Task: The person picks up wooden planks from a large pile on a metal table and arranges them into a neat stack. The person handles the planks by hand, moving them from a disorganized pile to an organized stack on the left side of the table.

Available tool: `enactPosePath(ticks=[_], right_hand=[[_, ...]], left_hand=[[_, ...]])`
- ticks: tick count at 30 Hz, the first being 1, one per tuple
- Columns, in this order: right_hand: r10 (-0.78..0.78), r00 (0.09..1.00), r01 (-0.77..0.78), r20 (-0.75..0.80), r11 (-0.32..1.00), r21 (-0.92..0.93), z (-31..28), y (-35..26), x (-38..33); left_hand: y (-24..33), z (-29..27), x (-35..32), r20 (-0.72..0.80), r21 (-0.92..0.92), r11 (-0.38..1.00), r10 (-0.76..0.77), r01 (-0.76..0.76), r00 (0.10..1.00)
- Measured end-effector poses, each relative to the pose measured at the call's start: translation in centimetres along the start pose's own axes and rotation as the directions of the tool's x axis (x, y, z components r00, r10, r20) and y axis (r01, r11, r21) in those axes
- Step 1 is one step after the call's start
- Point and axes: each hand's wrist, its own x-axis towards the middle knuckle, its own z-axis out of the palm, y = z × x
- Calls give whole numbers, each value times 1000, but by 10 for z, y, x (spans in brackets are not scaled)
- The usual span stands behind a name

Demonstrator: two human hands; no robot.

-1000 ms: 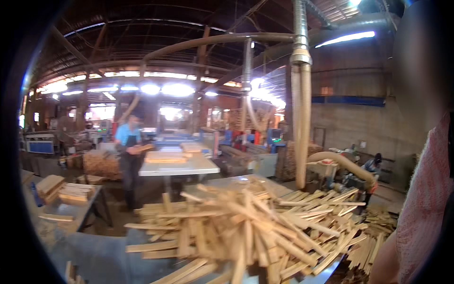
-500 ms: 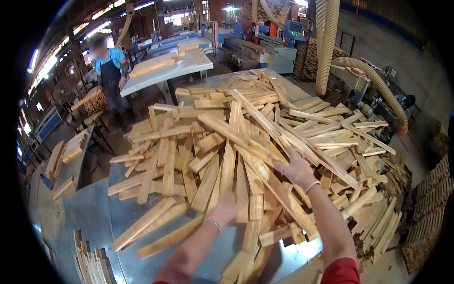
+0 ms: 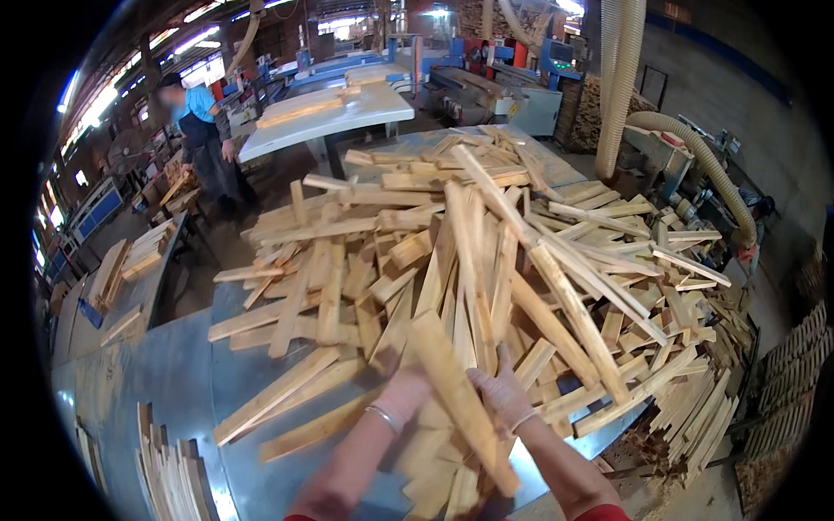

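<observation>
Both hands, left hand (image 3: 401,392) and right hand (image 3: 501,395), apparently clasp a long pale wooden slat (image 3: 452,395) over the heap of pale wood offcuts (image 3: 486,260); fingers hidden.

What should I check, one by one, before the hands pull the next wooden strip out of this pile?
1. Both hands on the work: ok. The left hand and right hand meet at the long strip at the near edge of the pile.
2. Firm grip on the strip: cannot tell; the fingers are partly hidden.
3. Strip free of others: not ok; its far end lies among crossing pieces.
4. Bare table surface to the left: ok.
5. Another person away from the pile: ok, standing past the white table.
</observation>
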Motion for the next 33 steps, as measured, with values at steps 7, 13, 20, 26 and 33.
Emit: enactPosePath(ticks=[7,13,20,26,33], right_hand=[[-13,999,12,29,999,47,195,96,-208],[29,959,-5,283,996,-84,333,172,-289],[25,816,420,578,660,-622,355,213,-319],[398,472,738,786,308,-600,314,296,-383],[324,410,177,852,888,-423,390,301,-311]], left_hand=[[-35,-187,-266,133,302,936,150,-184,980],[-44,-289,-448,-229,222,970,-50,103,972],[-257,-328,-550,-437,-879,471,-739,-71,512],[-260,-208,-615,-437,-889,405,-611,-214,660],[-80,-248,-542,-581,-423,875,-461,235,671]])
